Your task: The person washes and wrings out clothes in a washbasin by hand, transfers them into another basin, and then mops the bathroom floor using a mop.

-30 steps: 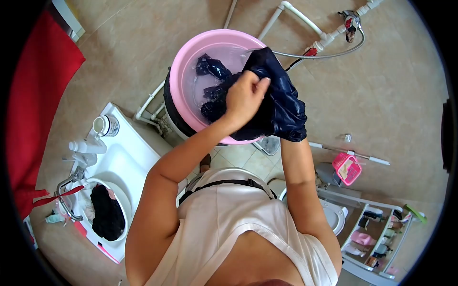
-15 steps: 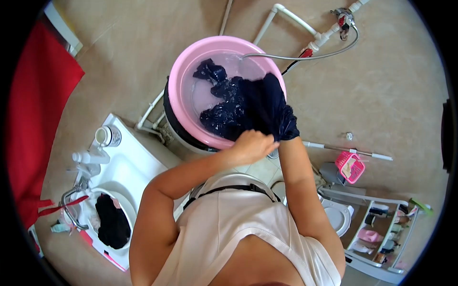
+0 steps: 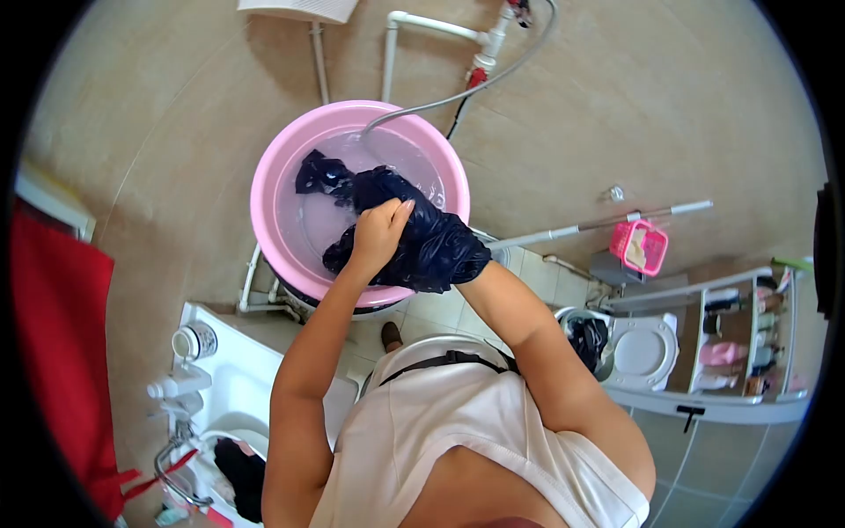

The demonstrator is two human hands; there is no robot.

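A wet navy garment (image 3: pixel 427 242) drapes over the near right rim of a pink basin (image 3: pixel 269 189), with part of it in cloudy water. My left hand (image 3: pixel 378 233) grips the cloth from above, fingers closed around a fold. Up to the wrist, my right arm is inside the garment, so cloth hides my right hand and its fingers. Another dark piece of the cloth (image 3: pixel 324 174) floats at the basin's left side. Into the water hangs a grey shower hose (image 3: pixel 422 107).
White pipes (image 3: pixel 431 25) run behind the basin. A white sink (image 3: pixel 233 374) with dark clothing (image 3: pixel 242 475) is at lower left. To the right are a pole (image 3: pixel 563 233), a pink basket (image 3: pixel 640 247), a toilet (image 3: pixel 642 350) and a shelf of bottles (image 3: pixel 726 352).
My left hand has moved away from my right wrist and now grips the cloth farther over the basin. The garment is bunched more around my right hand. The view has shifted.
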